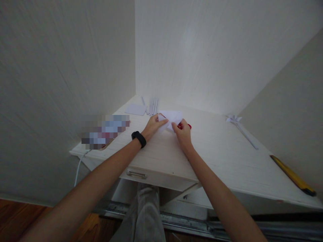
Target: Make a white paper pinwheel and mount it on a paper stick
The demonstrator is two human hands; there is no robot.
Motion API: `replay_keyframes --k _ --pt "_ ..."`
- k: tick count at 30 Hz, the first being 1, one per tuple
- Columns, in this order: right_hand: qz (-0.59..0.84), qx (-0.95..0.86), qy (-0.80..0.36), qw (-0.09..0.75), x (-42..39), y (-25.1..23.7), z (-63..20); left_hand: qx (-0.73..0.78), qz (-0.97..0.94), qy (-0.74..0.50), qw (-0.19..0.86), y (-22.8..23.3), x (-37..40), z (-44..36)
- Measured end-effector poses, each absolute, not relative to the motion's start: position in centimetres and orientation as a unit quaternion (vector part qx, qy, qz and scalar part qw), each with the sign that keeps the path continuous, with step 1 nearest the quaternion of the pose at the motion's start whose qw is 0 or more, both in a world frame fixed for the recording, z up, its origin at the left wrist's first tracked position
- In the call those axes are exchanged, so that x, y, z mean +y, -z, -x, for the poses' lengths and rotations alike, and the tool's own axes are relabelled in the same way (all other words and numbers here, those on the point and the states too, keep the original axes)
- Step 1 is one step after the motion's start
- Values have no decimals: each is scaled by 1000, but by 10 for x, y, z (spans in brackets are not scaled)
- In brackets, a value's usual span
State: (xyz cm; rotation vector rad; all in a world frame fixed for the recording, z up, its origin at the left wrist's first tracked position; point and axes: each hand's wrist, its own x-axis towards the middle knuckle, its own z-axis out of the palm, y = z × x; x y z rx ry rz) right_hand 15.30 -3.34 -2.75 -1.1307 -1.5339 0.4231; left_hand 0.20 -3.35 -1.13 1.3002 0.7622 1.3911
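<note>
Left hand [152, 127]: fingers closed on the left edge of the folded white paper [171, 118].
Right hand [183, 131]: fingers pinch the paper's near right edge.
Paper: held low over the bench [217, 148], toward its back middle.
Red object [188, 126]: partly hidden under the paper.
White strips [153, 106]: back left corner.
Yellow tool [292, 174]: right edge.

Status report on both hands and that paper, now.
Left hand and right hand both pinching the white paper on the desk. Red scissors partly underneath.
</note>
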Motion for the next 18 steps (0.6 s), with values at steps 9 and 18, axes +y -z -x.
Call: replay_keyframes --k 9,18 --pt "483 -653 -179 555 -35 26 -154 313 -539 -578 527 15 -29 -2" --pt "478 -652 -181 560 -34 27 -153 324 -532 -578 528 14 -30 -2"
